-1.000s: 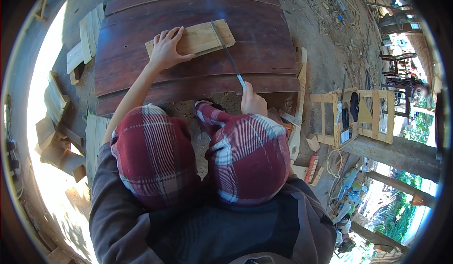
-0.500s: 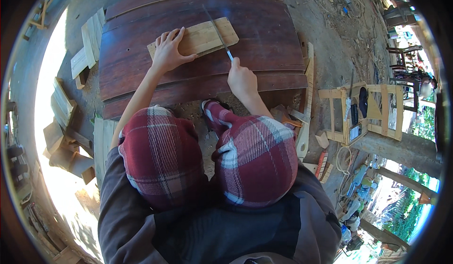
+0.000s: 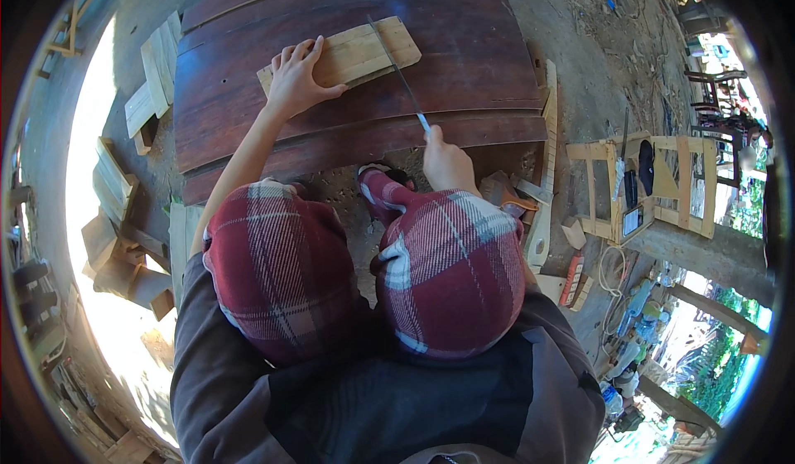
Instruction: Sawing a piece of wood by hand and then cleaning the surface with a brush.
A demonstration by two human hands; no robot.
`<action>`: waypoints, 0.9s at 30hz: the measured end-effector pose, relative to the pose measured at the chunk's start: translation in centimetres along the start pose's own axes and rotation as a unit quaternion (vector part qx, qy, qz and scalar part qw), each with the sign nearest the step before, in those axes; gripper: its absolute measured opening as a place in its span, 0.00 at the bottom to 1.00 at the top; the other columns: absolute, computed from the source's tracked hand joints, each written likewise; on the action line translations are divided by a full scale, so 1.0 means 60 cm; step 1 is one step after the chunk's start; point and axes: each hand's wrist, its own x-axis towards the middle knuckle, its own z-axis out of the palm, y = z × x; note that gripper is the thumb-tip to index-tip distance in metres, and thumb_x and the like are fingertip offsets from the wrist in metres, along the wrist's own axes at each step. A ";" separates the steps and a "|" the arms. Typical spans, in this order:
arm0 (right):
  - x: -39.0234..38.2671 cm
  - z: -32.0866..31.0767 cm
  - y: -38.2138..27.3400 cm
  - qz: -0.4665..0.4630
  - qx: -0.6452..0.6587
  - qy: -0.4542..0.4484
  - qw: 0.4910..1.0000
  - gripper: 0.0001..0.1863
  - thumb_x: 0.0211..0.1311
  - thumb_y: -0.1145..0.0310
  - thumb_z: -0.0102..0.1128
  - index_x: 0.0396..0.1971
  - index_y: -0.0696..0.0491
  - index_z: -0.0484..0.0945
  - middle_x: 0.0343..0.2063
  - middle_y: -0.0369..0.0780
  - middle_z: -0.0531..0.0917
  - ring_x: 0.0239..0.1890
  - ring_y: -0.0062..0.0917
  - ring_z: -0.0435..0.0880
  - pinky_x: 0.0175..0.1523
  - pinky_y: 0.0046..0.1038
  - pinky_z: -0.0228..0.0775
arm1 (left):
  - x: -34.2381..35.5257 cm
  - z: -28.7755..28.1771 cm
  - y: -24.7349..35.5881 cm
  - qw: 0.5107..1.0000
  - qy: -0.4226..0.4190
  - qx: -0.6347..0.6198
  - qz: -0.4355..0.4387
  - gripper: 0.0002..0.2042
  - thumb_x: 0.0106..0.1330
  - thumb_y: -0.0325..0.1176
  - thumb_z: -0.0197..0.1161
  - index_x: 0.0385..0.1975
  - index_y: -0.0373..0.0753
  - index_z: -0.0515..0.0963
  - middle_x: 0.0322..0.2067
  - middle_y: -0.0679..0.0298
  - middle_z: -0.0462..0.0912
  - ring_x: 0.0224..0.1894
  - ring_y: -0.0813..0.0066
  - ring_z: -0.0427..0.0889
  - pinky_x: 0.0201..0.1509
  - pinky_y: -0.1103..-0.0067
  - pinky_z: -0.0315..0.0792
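A pale wooden board [image 3: 348, 56] with rounded corners lies at a slant on the dark red-brown wooden tabletop [image 3: 468, 66]. My left hand [image 3: 298, 81] rests on the board's left end, fingers spread and thumb out along its near edge. In my right hand [image 3: 448, 164] is one end of a long, thin metal file [image 3: 406, 83], gripped with closed fingers. The file slants across the right part of the board, its far tip near the board's far edge. Its bright section shows just ahead of my fingers.
Pale planks [image 3: 157, 66] and wooden offcuts [image 3: 124, 257] lie on the floor at the left. To the right stands a light wooden frame [image 3: 691, 186] with tools and a phone. A red-handled thing [image 3: 571, 277] and a coiled cord [image 3: 611, 272] lie nearby.
My right hand has drawn the file back toward me and slightly right, so its tip now sits over the board. The left hand stays on the board.
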 end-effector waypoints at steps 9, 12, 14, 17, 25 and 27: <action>0.171 -0.033 -0.036 -0.114 -0.042 0.005 0.993 0.12 0.68 0.64 0.39 0.40 0.57 0.65 0.26 0.53 0.82 0.31 0.50 0.83 0.36 0.52 0.72 | 0.020 0.004 -0.022 0.999 -0.023 0.013 -0.036 0.49 0.42 0.55 0.71 0.65 0.37 0.60 0.62 0.53 0.63 0.64 0.53 0.59 0.65 0.61 0.52; 0.197 -0.034 -0.041 -0.130 -0.050 0.011 0.990 0.11 0.68 0.64 0.39 0.40 0.56 0.65 0.26 0.53 0.82 0.32 0.50 0.83 0.36 0.51 0.72 | 0.024 0.005 -0.021 0.999 -0.027 0.009 -0.021 0.50 0.41 0.54 0.72 0.65 0.37 0.61 0.61 0.52 0.63 0.63 0.54 0.59 0.65 0.62 0.52; 0.200 -0.029 -0.047 -0.123 -0.045 0.009 0.991 0.11 0.68 0.64 0.39 0.40 0.56 0.65 0.25 0.53 0.82 0.32 0.50 0.83 0.37 0.52 0.72 | 0.025 0.004 -0.025 1.000 -0.026 0.001 -0.011 0.49 0.41 0.54 0.72 0.65 0.36 0.61 0.60 0.52 0.63 0.63 0.54 0.59 0.65 0.62 0.52; 0.204 -0.026 -0.045 -0.127 -0.016 0.007 0.992 0.11 0.68 0.64 0.39 0.39 0.56 0.65 0.25 0.53 0.82 0.32 0.50 0.82 0.37 0.52 0.72 | 0.031 -0.007 -0.026 0.999 -0.042 -0.003 -0.010 0.49 0.41 0.53 0.72 0.65 0.37 0.61 0.60 0.52 0.63 0.63 0.54 0.59 0.65 0.62 0.52; 0.095 0.033 -0.035 -0.057 0.016 0.077 0.995 0.12 0.63 0.68 0.42 0.44 0.57 0.64 0.20 0.52 0.81 0.25 0.47 0.83 0.31 0.47 0.75 | 0.125 -0.089 0.017 0.897 -0.378 0.231 -0.014 0.54 0.48 0.70 0.60 0.64 0.27 0.57 0.58 0.47 0.68 0.58 0.46 0.70 0.61 0.60 0.63; 0.066 0.027 -0.030 -0.054 0.011 0.064 0.996 0.11 0.64 0.68 0.42 0.43 0.56 0.64 0.20 0.52 0.81 0.25 0.48 0.83 0.31 0.48 0.74 | 0.169 -0.114 0.001 0.873 -0.448 0.185 -0.051 0.54 0.48 0.73 0.56 0.64 0.28 0.58 0.58 0.46 0.69 0.59 0.46 0.69 0.62 0.60 0.62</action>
